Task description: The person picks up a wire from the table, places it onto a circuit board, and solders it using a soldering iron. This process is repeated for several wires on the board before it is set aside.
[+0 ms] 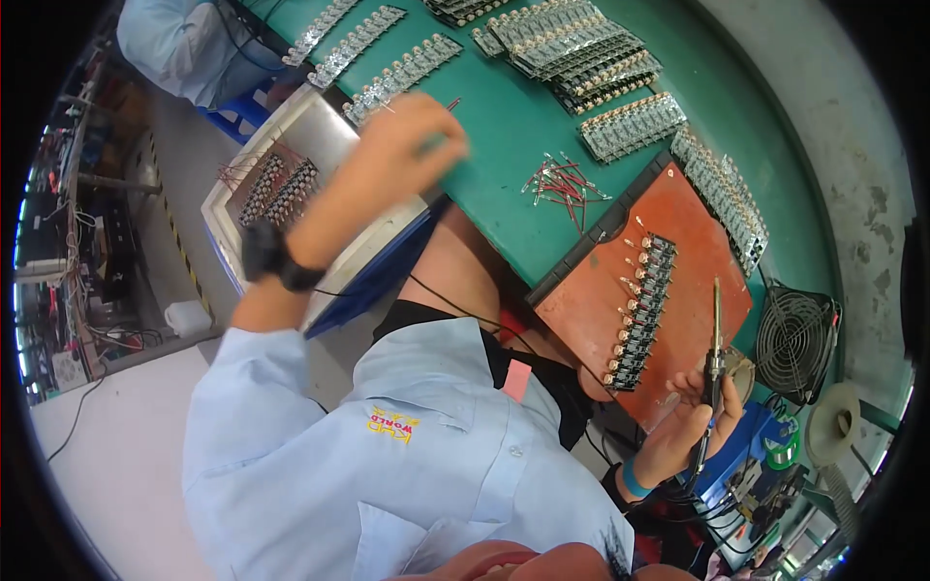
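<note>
My right hand (699, 418), at the right, is closed round a soldering iron (715, 368) whose metal tip points up and away over the orange-red work board (591, 329). On that board lies a strip of small circuit boards (643, 315) with metal connectors along its left edge. My left hand (412, 136) is raised over the left part of the green table (504, 194), blurred by motion. Whether its fingers hold anything is unclear; a short dark red piece (453, 104) shows just beside it. A loose pile of short red wires (567, 184) lies right of that hand.
Stacked circuit-board strips (581, 48) fill the far table, with more along its right edge (722, 194). A white tray (215, 218) at left holds wired strips (276, 189). A black fan (796, 341) and solder reel (831, 422) stand at right. Another person's sleeve (179, 48) shows far left.
</note>
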Motion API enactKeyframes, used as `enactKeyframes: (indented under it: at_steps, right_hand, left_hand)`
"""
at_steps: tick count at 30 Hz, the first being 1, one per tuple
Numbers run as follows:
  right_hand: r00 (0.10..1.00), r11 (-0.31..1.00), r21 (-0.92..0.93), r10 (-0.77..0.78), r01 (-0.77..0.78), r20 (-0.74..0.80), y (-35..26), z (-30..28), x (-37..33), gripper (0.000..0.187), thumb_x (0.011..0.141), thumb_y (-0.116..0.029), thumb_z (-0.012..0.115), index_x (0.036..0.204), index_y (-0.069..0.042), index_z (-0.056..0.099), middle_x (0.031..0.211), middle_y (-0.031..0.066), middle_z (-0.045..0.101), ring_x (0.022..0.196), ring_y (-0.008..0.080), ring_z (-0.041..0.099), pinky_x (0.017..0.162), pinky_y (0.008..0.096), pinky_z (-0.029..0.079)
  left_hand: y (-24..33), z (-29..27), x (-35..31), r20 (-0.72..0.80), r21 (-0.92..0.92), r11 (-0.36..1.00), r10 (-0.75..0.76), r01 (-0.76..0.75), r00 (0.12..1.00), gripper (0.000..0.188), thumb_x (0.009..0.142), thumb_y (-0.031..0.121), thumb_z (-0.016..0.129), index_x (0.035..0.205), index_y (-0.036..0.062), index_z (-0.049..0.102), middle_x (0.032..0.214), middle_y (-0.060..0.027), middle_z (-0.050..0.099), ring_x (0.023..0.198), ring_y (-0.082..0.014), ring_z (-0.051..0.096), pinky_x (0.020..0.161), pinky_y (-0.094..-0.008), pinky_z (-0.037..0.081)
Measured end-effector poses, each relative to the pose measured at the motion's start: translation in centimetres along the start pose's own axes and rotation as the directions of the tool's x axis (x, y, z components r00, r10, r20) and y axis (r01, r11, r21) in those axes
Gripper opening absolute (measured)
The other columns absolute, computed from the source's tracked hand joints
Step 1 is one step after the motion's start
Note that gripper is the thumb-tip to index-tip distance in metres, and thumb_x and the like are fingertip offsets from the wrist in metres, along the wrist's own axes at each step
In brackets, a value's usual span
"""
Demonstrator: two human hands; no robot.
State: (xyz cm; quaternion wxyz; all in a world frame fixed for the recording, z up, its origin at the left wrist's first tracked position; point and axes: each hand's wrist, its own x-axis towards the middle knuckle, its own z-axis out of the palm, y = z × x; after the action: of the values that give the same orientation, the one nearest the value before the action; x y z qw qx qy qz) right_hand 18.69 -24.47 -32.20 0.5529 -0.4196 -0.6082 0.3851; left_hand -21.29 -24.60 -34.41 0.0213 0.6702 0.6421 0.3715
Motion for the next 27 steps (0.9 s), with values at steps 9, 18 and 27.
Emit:
enactKeyframes:
  at_steps: [9,18,27]
  right_hand:
    - [1.0,1.0,-0.011,0.007,-0.007,-0.013,0.3,-0.1,-0.2,0.051,0.093,-0.032,0.056,0.125,0.005,0.041,0.104,0.019,0.06,0.086,0.0259,0.063,0.076,0.0377,0.053]
    - [0.999,0.998,0.046,0.04,-0.038,-0.035,0.9,-0.8,-0.3,0.059,0.091,-0.04,0.058,0.126,0.004,0.04,0.1,0.0214,0.062,0.08,0.0264,0.065,0.069,0.0382,0.054]
    - [0.994,0.995,0.091,0.018,-0.027,0.104,0.9,-1.5,-1.0,0.059,0.093,-0.041,0.056,0.127,0.004,0.04,0.095,0.0214,0.065,0.072,0.0243,0.066,0.067,0.034,0.054]
  left_hand:
    - [5.1,7.1,-0.8,-0.026,0.151,0.985,-0.081,0.084,0.996,0.011,0.08,0.017,0.066,0.082,0.0085,0.06,0.084,-0.0083,0.057,0.082,-0.0283,0.055,0.075,-0.0395,0.04]
    - [4.5,2.7,-0.3,0.108,-0.137,0.924,-0.345,0.358,0.932,0.009,0.084,0.006,0.062,0.091,0.0,0.06,0.078,-0.0094,0.06,0.072,-0.0223,0.059,0.065,-0.0322,0.047]
    - [14.4,3.9,-0.8,0.199,-0.331,0.943,0.099,-0.029,0.975,0.017,0.079,-0.003,0.065,0.095,0.001,0.066,0.084,-0.0072,0.062,0.078,-0.0181,0.059,0.071,-0.028,0.046]
